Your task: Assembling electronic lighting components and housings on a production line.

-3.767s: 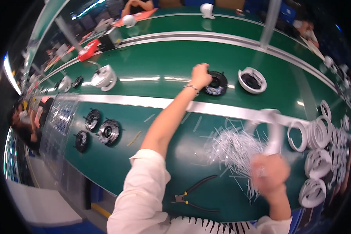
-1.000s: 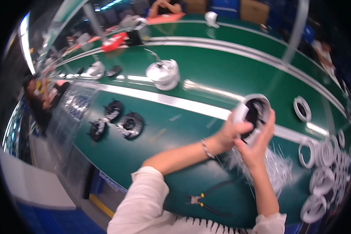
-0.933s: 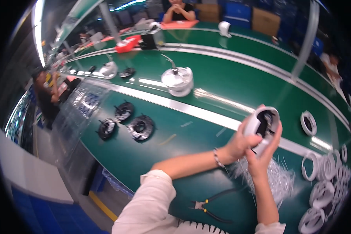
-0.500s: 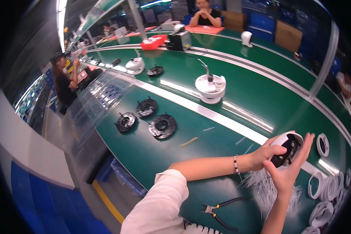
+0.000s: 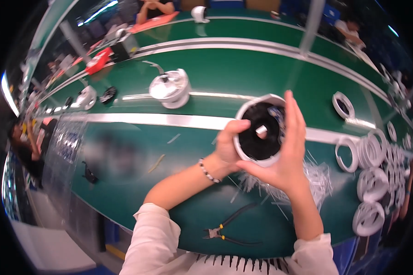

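Above the green desk [image 5: 124, 183], a round white housing with a black inside [image 5: 260, 137] is held up between both hands, just over a heap of clear plastic strips [image 5: 316, 178]. The left hand [image 5: 227, 144] is clamped on the housing's left rim, thumb hooked over the edge; the right hand [image 5: 287, 151] cups the right side and underside, fingers stretched up along the rim. A small white piece sits near the middle of the black face. Doing this well seems to call for a steady two-sided grip that keeps the open face turned toward the eyes, with the thumbs clear of the centre piece.

Counted outward: one housing in hand; one pair of black-handled pliers [image 5: 229, 227] lying near the desk's front edge; one domed silver-and-white unit [image 5: 170, 88] beyond the white stripe; roughly eight white rings [image 5: 369, 183] stacked at the right, their exact number hard to tell where they overlap.
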Demonstrator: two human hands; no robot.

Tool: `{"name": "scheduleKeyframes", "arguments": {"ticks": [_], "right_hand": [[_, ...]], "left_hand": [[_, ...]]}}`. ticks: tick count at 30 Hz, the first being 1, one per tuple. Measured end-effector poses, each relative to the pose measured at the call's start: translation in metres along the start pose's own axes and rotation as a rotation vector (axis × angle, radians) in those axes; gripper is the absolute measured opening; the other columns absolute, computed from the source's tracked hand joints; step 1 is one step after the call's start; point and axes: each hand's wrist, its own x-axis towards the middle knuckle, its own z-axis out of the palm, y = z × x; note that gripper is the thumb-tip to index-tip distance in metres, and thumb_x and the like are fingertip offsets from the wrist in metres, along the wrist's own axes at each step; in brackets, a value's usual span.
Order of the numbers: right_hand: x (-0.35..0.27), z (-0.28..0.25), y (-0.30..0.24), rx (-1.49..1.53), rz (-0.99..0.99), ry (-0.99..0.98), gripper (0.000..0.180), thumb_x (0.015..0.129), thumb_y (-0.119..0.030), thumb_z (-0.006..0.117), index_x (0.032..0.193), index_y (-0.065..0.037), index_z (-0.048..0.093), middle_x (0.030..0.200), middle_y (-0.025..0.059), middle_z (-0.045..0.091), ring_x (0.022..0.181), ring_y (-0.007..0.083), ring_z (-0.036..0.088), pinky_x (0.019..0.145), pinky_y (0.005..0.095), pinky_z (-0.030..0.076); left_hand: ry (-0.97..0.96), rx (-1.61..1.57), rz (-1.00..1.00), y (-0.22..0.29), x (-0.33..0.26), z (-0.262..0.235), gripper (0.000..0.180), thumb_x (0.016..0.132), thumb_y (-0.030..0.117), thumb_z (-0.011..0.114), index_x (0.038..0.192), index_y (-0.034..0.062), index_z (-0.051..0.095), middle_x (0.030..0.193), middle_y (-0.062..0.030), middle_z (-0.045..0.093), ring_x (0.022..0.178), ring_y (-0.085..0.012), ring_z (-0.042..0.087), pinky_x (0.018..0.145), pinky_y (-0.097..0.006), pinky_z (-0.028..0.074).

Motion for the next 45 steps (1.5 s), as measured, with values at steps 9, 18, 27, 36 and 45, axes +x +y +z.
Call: {"name": "scheduleKeyframes", "arguments": {"ticks": [9, 18, 27, 36, 45], "right_hand": [[-0.03, -0.004, -0.013, 0.124, 0.153, -0.133, 0.092, 0.055, -0.02, 0.076, 0.13, -0.001, 0.026, 0.136, 0.0214, 0.024, 0.125, 0.0338, 0.025, 0.102, 0.0409, 0.02], [-0.11, -0.031, -0.07, 0.089, -0.1, -1.244, 0.101, 0.048, -0.028, 0.078, 0.128, 0.003, 0.025, 0.134, 0.0236, 0.019, 0.125, 0.0405, 0.016, 0.101, 0.0535, 0.013], [-0.107, -0.046, -0.047, 0.025, -0.089, -1.158, 0.098, 0.048, -0.024, 0.079, 0.127, 0.001, 0.027, 0.13, 0.0209, 0.028, 0.12, 0.0385, 0.026, 0.1, 0.0472, 0.021], [-0.092, -0.052, -0.047, 0.099, -0.201, -0.901, 0.056, 0.052, -0.014, 0.07, 0.102, 0.0, 0.05, 0.088, 0.016, 0.044, 0.082, 0.034, 0.048, 0.072, 0.0407, 0.042], [-0.082, -0.069, -0.022, 1.291, 0.775, -0.357, 0.088, 0.062, -0.037, 0.074, 0.124, 0.008, 0.03, 0.106, 0.0121, 0.048, 0.092, 0.02, 0.054, 0.084, 0.0338, 0.042]], "left_hand": [[0.515, 0.016, 0.119, -0.028, 0.063, -0.072, 0.047, 0.083, 0.021, 0.051, 0.123, 0.011, 0.028, 0.111, -0.0089, 0.045, 0.098, -0.0184, 0.05, 0.081, -0.035, 0.045], [0.519, 0.203, 0.24, -0.003, 0.139, -0.174, 0.055, 0.086, 0.026, 0.05, 0.128, 0.0072, 0.02, 0.117, -0.0105, 0.041, 0.106, -0.0213, 0.046, 0.087, -0.037, 0.041], [0.814, 1.15, 0.66, -0.027, 0.135, -0.153, 0.06, 0.08, 0.025, 0.054, 0.124, -0.0058, 0.026, 0.12, -0.0291, 0.039, 0.113, -0.0386, 0.039, 0.095, -0.039, 0.031], [0.277, 1.572, 0.802, 0.121, -0.015, -0.056, 0.053, 0.078, 0.007, 0.054, 0.124, 0.0057, 0.028, 0.118, -0.0161, 0.045, 0.096, -0.0232, 0.055, 0.081, -0.032, 0.047], [0.659, 0.703, 0.294, 0.138, -0.026, -0.047, 0.059, 0.082, 0.007, 0.046, 0.129, 0.0036, 0.012, 0.103, -0.0185, 0.053, 0.085, -0.0247, 0.058, 0.069, -0.039, 0.052]]}}
